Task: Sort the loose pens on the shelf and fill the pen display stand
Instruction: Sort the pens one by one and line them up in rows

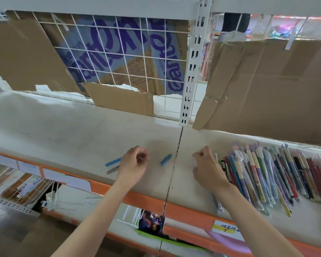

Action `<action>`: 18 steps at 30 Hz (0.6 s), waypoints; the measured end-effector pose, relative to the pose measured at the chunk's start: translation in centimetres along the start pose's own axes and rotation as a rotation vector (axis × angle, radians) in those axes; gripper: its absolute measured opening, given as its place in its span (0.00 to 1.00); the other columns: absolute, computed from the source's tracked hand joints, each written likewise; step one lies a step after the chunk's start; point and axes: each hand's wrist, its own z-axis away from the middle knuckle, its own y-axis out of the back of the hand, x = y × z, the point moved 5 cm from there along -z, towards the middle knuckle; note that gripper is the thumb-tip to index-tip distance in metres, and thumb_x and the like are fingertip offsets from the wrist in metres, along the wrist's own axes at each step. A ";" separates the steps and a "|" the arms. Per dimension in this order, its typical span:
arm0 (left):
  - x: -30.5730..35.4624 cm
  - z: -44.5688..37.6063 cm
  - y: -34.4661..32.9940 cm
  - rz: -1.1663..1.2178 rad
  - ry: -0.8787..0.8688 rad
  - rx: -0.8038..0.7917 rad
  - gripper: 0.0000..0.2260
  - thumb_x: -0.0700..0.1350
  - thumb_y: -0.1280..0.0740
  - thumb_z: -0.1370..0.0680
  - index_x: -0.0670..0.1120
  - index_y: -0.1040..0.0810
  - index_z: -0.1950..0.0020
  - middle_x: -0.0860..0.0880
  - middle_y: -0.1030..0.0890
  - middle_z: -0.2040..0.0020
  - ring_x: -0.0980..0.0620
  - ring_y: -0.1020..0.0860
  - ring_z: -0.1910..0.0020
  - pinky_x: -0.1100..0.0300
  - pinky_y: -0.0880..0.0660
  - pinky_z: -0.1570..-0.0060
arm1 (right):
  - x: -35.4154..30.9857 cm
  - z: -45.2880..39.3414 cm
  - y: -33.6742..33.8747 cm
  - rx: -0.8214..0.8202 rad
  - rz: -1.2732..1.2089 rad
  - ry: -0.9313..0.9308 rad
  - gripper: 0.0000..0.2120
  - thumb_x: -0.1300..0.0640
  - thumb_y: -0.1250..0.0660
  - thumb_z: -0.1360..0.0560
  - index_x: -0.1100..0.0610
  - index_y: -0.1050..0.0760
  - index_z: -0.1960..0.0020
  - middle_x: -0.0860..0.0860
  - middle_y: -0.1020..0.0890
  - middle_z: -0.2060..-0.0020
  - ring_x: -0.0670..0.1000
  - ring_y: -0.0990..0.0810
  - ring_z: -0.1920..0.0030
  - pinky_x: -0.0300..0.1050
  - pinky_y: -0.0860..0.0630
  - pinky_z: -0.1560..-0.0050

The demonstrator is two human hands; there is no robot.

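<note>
My left hand (134,164) hovers over the pale shelf (72,130) with its fingers curled. A blue pen (113,161) and a silver pen (112,169) stick out from under it to the left, and it seems to grip them. A short blue pen (166,159) lies loose on the shelf between my hands. My right hand (208,170) rests with curled fingers at the left end of a long row of mixed pens (267,175). A pale pen (218,204) runs under that wrist. Whether the fingers pinch anything is hidden. No pen display stand is in view.
Cardboard sheets (267,86) and a white wire grid (130,58) close off the back of the shelf. A white upright post (190,76) stands at the seam between the two boards. An orange rail (183,210) edges the front, with stock on the shelf below.
</note>
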 end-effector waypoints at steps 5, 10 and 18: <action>-2.0 0.6 2.8 -0.049 0.062 0.069 0.04 0.36 0.32 0.27 0.44 0.21 0.57 0.49 0.20 0.59 0.52 0.25 0.61 0.66 0.34 0.61 | 0.3 -0.6 1.0 0.020 0.080 -0.015 0.15 0.64 0.40 0.28 0.60 0.31 0.42 0.54 0.38 0.46 0.57 0.30 0.47 0.43 0.33 0.53; -1.8 1.8 2.7 -0.173 -0.049 -0.015 0.04 0.35 0.33 0.29 0.43 0.21 0.59 0.49 0.23 0.61 0.47 0.23 0.59 0.62 0.33 0.61 | -4.6 -1.5 -1.0 0.063 -0.080 0.255 0.18 0.66 0.41 0.27 0.55 0.27 0.38 0.50 0.32 0.44 0.51 0.32 0.41 0.41 0.32 0.50; -4.1 0.7 3.7 -0.494 0.079 0.069 0.11 0.47 0.35 0.24 0.45 0.24 0.44 0.45 0.26 0.48 0.44 0.29 0.46 0.55 0.34 0.48 | -7.2 -2.7 -3.5 0.049 -0.099 0.382 0.10 0.62 0.38 0.23 0.56 0.22 0.45 0.50 0.25 0.51 0.52 0.32 0.45 0.42 0.34 0.42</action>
